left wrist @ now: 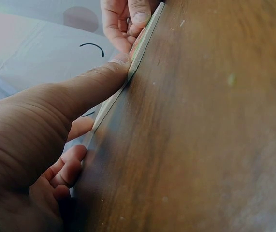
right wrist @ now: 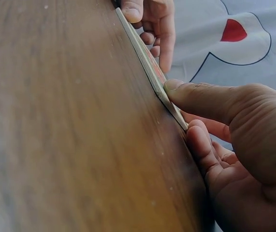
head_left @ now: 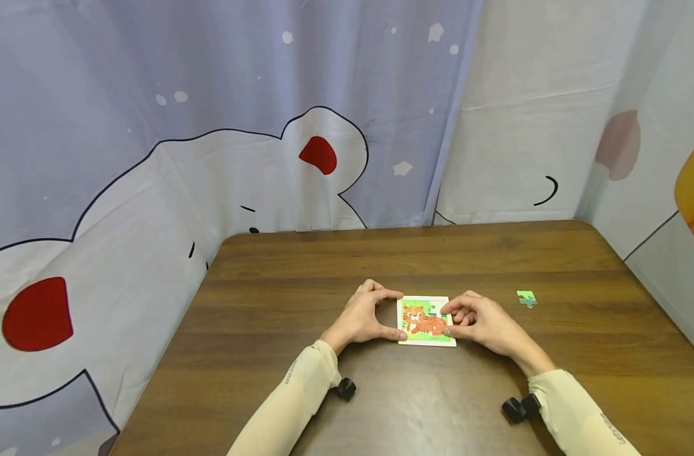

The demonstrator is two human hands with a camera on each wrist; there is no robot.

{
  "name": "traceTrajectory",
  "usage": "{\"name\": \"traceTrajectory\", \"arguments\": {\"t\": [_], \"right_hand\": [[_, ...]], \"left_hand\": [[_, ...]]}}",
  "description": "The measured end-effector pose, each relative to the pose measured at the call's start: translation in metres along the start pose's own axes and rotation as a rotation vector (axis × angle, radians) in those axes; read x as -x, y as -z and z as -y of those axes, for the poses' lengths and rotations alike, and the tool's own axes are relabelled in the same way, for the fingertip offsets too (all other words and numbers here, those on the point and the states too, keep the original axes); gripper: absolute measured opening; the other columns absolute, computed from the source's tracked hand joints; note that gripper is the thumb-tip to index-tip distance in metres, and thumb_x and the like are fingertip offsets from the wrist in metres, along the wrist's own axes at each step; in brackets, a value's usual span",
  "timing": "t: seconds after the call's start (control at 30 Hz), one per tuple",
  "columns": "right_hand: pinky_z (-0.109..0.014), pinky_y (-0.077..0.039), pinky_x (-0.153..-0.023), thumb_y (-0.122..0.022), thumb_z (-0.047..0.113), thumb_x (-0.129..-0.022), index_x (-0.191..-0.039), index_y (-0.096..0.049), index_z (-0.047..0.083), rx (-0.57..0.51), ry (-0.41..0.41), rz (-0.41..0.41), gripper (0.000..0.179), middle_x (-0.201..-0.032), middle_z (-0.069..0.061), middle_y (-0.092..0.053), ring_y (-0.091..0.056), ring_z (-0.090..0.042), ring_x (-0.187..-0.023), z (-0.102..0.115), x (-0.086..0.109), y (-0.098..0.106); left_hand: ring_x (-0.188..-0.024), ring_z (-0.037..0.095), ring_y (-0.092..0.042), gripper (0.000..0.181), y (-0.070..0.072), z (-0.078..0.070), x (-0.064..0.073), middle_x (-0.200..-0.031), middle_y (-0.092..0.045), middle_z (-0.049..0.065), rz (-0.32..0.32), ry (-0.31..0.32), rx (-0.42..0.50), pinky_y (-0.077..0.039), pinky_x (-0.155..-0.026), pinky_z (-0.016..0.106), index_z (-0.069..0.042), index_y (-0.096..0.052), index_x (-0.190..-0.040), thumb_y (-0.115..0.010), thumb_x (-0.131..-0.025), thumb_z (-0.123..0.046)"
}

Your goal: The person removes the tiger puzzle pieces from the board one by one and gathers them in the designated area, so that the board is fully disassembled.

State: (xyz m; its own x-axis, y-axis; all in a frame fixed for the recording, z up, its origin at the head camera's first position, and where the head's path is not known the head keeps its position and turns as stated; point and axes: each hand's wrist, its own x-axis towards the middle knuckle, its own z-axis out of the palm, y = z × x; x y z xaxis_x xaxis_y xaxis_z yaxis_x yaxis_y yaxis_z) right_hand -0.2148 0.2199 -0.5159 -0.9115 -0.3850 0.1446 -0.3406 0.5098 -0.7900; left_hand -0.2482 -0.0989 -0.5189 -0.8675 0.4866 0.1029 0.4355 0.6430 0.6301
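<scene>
A small framed jigsaw puzzle (head_left: 426, 342) lies on the brown table, its picture an orange tiger on green. Pale backing shows in a gap at its upper right. My left hand (head_left: 362, 316) holds the frame's left side, thumb on the near corner and index finger at the far corner. On the opposite side my right hand (head_left: 489, 323) grips the frame, thumb on the right edge and index fingertip beside the gap. In the right wrist view the right thumb (right wrist: 200, 99) presses on the frame's edge. A loose green puzzle piece (head_left: 527, 298) lies beyond the right hand.
The wooden table (head_left: 301, 266) has rounded far corners. Cartoon-printed curtains (head_left: 404, 114) hang behind it and along both sides. Cream sleeves cover both forearms, with a black wrist camera (head_left: 345, 388) on the left and another (head_left: 520, 408) on the right.
</scene>
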Motion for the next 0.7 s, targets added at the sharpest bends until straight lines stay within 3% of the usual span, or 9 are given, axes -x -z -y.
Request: {"name": "traceTrajectory", "arguments": {"t": [0.7], "right_hand": [[-0.023,-0.052,-0.073,-0.097,0.012,-0.087,-0.115,-0.080,0.009,-0.015,-0.010,0.001,0.032,-0.101,-0.006,-0.064,-0.062,-0.012,-0.084,0.0018,-0.0003,-0.0001]], "left_hand": [[-0.118,0.020,-0.050,0.087,0.0017,-0.0045,-0.0007,-0.129,-0.055,0.003,0.017,0.006,0.010,-0.044,-0.106,0.043,-0.027,-0.072,-0.149,-0.108,-0.072,-0.044]]}}
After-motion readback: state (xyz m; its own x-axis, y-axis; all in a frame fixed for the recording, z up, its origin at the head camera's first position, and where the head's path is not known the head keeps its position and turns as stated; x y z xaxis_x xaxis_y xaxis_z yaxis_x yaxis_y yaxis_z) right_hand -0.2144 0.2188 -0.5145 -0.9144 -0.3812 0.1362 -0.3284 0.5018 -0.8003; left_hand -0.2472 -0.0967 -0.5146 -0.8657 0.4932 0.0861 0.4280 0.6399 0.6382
